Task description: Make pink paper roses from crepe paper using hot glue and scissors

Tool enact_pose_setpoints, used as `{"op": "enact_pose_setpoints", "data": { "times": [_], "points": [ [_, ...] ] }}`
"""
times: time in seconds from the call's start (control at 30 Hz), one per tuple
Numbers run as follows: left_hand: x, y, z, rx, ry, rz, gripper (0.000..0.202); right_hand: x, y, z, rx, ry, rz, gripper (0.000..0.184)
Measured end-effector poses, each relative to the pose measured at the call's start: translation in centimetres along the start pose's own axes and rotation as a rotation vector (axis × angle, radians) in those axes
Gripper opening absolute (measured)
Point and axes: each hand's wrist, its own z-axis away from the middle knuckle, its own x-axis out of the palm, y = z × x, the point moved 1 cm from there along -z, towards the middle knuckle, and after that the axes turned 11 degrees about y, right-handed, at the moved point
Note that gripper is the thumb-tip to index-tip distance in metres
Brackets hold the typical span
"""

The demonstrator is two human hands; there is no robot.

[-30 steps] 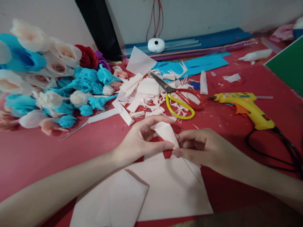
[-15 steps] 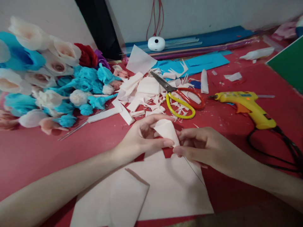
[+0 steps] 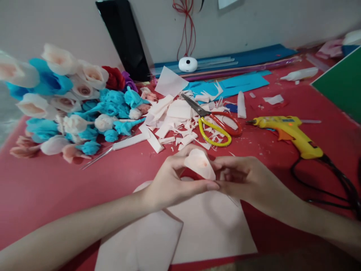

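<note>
A pale pink paper flower [image 3: 199,164] is held between both hands over the table, its cupped opening tilted toward me. My left hand [image 3: 180,177] wraps its left side, with the thumb stretched across below it. My right hand [image 3: 239,177] pinches its base from the right; a thin wire stem shows below those fingers. Under the hands lie a large pale pink sheet of paper [image 3: 220,229] and a cut, folded piece of paper [image 3: 158,237] overlapping its left part.
Scissors [image 3: 214,126] rest on white paper scraps [image 3: 175,113] beyond the hands. A yellow glue gun [image 3: 290,131] lies right, its black cord trailing toward me. Paper flowers [image 3: 84,105] are heaped at left. A black phone-like slab [image 3: 124,37] leans on the wall.
The flower has turned so that its opening and inside now face me. My left thumb has moved right, under it, close to the right hand's fingers. The camera view has shifted slightly.
</note>
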Motion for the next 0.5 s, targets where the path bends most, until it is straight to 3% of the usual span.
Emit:
{"op": "enact_pose_setpoints", "data": {
  "times": [0.17, 0.33, 0.5],
  "points": [
    [0.5, 1.3, 0.5, 0.18, 0.025, -0.146, 0.004, 0.0, -0.3, 0.1, -0.116, 0.004, 0.03, 0.005],
    [0.6, 3.8, 0.6, 0.457, 0.019, -0.398, 0.011, -0.6, -0.8, 0.7, -0.426, 0.036, 0.16, 0.005],
    [0.9, 5.8, 0.6, 0.691, -0.036, -0.502, 0.019, -1.0, -1.7, 1.4, -0.642, 0.092, 0.242, 0.006]
  ]
}}
